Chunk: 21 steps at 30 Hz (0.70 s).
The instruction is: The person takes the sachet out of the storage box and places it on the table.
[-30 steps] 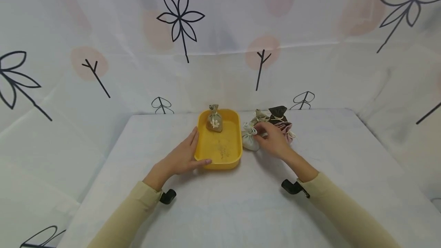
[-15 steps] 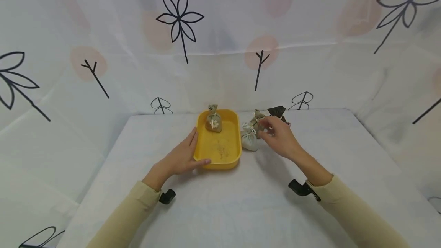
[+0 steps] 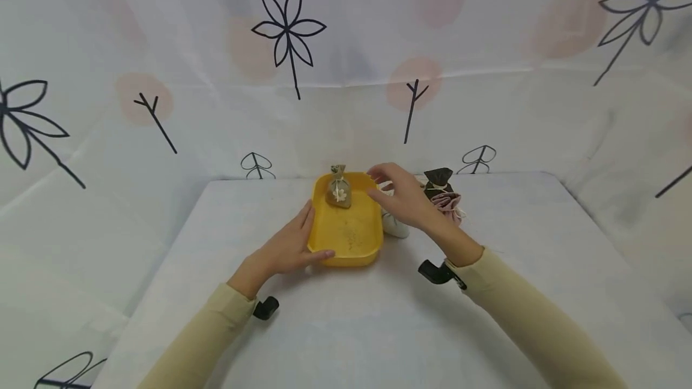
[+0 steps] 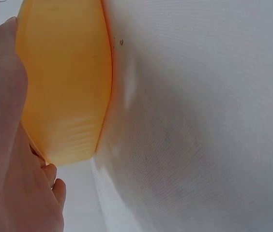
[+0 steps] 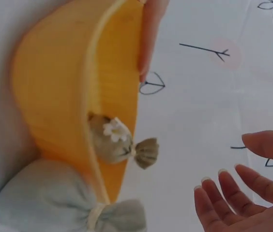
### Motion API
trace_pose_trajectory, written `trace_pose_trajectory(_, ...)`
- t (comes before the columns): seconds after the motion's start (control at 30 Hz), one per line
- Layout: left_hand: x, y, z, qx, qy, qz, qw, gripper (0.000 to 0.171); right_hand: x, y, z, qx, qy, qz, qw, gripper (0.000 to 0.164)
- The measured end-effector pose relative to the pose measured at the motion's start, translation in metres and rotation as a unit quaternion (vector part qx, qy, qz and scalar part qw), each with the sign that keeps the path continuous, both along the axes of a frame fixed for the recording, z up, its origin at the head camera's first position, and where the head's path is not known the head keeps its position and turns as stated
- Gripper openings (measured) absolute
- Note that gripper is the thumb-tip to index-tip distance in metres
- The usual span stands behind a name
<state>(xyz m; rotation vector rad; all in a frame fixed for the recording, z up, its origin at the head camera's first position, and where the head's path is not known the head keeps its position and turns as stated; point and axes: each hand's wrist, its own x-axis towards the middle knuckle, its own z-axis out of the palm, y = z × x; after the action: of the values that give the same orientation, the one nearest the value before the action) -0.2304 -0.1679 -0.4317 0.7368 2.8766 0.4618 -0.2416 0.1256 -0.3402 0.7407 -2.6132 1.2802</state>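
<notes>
A small olive-brown drawstring pouch (image 3: 338, 192) with a white flower lies in the far end of the yellow tray (image 3: 346, 230). My left hand (image 3: 286, 245) rests against the tray's left side, fingers straight along the wall and thumb over the near rim. By the tray's far right corner, my right hand (image 3: 402, 197) hovers with spread fingers and nothing in them. A pale drawstring pouch (image 5: 44, 193) sits right beside the tray, partly covered by the right hand in the head view. The beige pouch behind that hand is hidden.
To the right of the right hand stand a dark brown pouch (image 3: 438, 180) and a pink one (image 3: 447, 202), close together. A white cloth covers the table (image 3: 346, 323), and a patterned fabric backdrop (image 3: 346, 119) rises behind its far edge.
My right hand first drew back slightly right, off the pale pouch and past the beige one, then moved left to the tray's right rim. The left hand and tray have stayed in place.
</notes>
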Motion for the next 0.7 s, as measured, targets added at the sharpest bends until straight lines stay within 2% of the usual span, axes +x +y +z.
trace_pose_trajectory(0.13,-0.002,-0.001,0.000,-0.007,0.006,-0.001,1.0000,0.126,-0.022,-0.021,0.004,-0.023,-0.043,0.006,0.999,0.040)
trace_pose_trajectory(0.3,-0.002,-0.001,0.003,-0.012,0.005,0.001,0.9999,0.126,-0.048,-0.045,0.000,-0.035,-0.108,0.000,0.994,0.045)
trace_pose_trajectory(0.47,0.000,-0.001,0.005,-0.020,0.000,0.003,0.9998,0.126,-0.066,-0.061,-0.012,-0.023,-0.163,-0.040,0.985,0.050)
trace_pose_trajectory(0.57,0.002,0.000,0.006,-0.021,0.000,0.003,0.9998,0.126,-0.076,-0.066,-0.020,-0.017,-0.202,-0.068,0.977,0.051)
trace_pose_trajectory(0.7,0.002,0.000,0.007,-0.026,0.008,-0.002,0.9996,0.126,-0.084,-0.071,-0.025,-0.013,-0.238,-0.081,0.968,0.053)
